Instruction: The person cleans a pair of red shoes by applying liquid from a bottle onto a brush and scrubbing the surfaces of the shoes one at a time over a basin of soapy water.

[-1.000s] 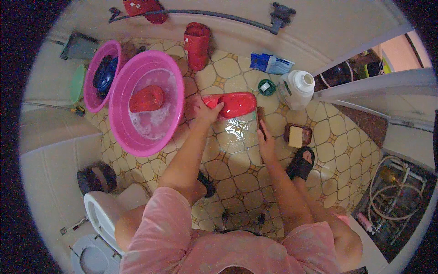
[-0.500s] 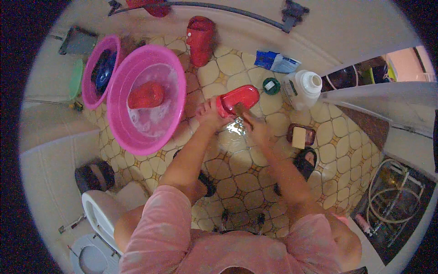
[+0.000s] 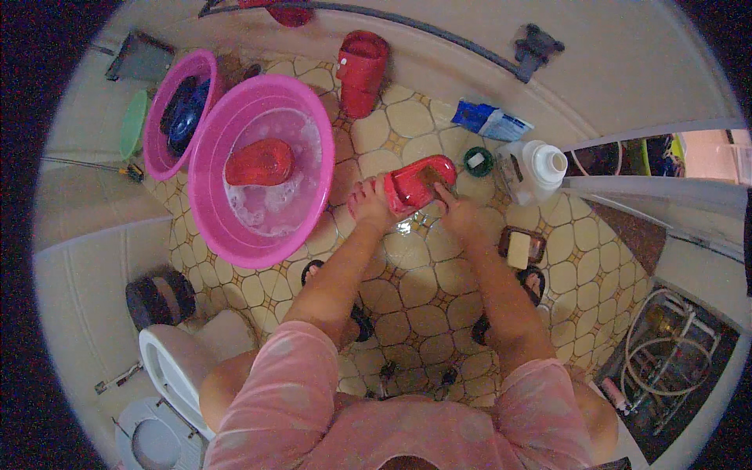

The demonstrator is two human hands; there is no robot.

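Note:
A wet red slipper [image 3: 410, 185] is held over the tiled floor. My left hand [image 3: 370, 200] grips its left end. My right hand [image 3: 458, 213] is closed around a brownish scrubbing brush [image 3: 432, 180], mostly hidden by the fingers, which presses on the slipper's insole toward the far end. To the left stands a big pink basin [image 3: 205, 192] of sudsy water, another red slipper [image 3: 260, 162] lying in it. Right of my right hand, a bar of soap [image 3: 518, 250] rests in a brown soap dish [image 3: 536, 244].
A white jug [image 3: 533, 172], a green round lid [image 3: 478, 161] and a blue packet [image 3: 492, 120] are at far right. Red slippers [image 3: 362, 74] lean by the far wall. A smaller pink basin [image 3: 156, 149] holds dark blue things. A toilet [image 3: 168, 368] stands near left.
My right hand and the brush have slid along the slipper toward its far right end. The left hand keeps its hold. The whole view has shifted slightly.

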